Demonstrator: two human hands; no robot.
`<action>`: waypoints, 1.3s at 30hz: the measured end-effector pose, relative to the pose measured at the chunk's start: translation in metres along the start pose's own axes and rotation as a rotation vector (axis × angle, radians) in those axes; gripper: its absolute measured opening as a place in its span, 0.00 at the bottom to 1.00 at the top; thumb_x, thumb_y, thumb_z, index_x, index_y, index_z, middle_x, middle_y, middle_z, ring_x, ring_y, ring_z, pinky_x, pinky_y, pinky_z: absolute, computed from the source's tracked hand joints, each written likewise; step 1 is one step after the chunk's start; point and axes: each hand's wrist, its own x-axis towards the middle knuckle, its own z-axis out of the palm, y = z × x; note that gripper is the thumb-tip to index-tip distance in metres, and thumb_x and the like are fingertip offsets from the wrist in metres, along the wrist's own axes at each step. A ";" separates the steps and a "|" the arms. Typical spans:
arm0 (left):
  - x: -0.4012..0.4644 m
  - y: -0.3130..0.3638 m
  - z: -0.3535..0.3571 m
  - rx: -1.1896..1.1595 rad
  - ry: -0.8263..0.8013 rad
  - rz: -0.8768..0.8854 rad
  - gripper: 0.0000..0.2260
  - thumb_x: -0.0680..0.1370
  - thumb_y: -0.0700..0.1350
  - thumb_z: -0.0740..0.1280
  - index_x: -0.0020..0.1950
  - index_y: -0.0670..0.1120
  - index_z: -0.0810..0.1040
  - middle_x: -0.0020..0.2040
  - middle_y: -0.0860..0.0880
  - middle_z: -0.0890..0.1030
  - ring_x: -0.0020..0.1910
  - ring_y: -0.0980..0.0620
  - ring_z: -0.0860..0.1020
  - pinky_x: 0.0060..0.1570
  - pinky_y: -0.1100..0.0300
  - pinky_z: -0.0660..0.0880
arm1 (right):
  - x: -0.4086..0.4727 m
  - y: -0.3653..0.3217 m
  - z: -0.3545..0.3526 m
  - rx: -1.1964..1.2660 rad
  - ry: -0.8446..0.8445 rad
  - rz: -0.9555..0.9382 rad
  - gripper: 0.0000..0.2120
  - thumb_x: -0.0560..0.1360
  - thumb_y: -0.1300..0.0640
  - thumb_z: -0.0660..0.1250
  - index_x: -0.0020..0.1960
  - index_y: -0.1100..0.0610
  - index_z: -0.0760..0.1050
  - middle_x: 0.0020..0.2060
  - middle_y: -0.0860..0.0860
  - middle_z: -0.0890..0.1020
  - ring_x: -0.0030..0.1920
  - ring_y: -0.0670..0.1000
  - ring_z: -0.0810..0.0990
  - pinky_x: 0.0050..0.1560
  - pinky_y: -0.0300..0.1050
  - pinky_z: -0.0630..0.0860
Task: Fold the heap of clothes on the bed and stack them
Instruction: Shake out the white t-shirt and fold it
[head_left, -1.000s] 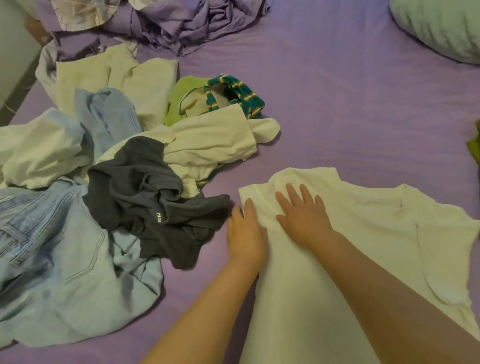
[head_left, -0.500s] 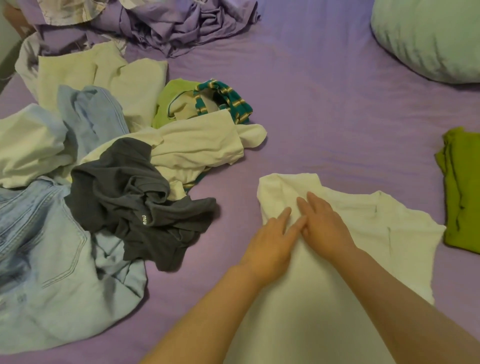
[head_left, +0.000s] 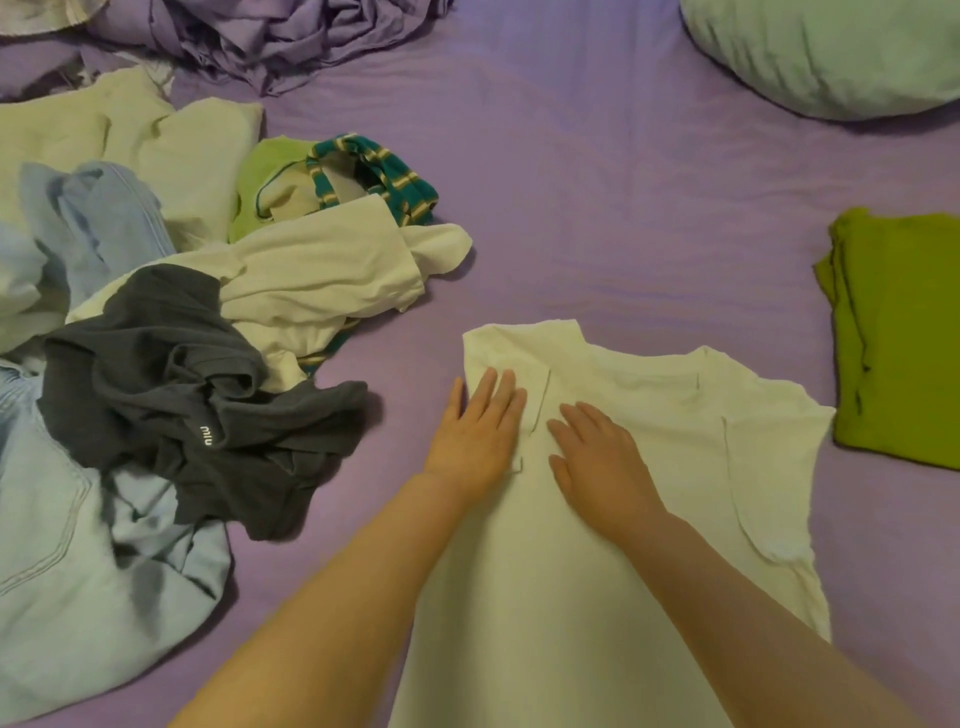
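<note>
Here: both hands flat, smoothing soft white t-shirt (head_left: 649, 415) on bed.

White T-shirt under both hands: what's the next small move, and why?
Probably fold the other sleeve in. The white T-shirt lies flat on the bed sheet, the left hand and right hand pressing flat on the side where a sleeve is already tucked over. The sleeve toward the folded green garment is spread out, so the right hand should likely bring it across next.
</note>
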 end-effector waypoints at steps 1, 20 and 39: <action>0.002 -0.003 0.002 0.028 -0.011 0.011 0.27 0.84 0.53 0.46 0.78 0.46 0.37 0.78 0.46 0.36 0.76 0.45 0.35 0.73 0.40 0.36 | -0.001 0.002 0.002 -0.020 -0.011 -0.002 0.20 0.65 0.55 0.77 0.56 0.57 0.80 0.57 0.57 0.81 0.59 0.59 0.79 0.53 0.56 0.77; -0.100 0.083 0.030 0.004 -0.061 0.448 0.33 0.80 0.59 0.58 0.79 0.47 0.49 0.79 0.44 0.42 0.77 0.43 0.38 0.72 0.40 0.34 | -0.169 0.005 0.040 -0.087 0.015 0.049 0.27 0.69 0.46 0.71 0.64 0.57 0.75 0.64 0.59 0.76 0.64 0.61 0.74 0.59 0.59 0.74; -0.245 0.168 0.129 -0.174 -0.167 0.412 0.11 0.77 0.45 0.61 0.56 0.44 0.75 0.53 0.43 0.73 0.51 0.42 0.72 0.42 0.54 0.63 | -0.334 -0.031 0.064 0.144 -0.147 -0.029 0.20 0.48 0.53 0.83 0.38 0.47 0.81 0.42 0.48 0.81 0.40 0.50 0.80 0.36 0.42 0.77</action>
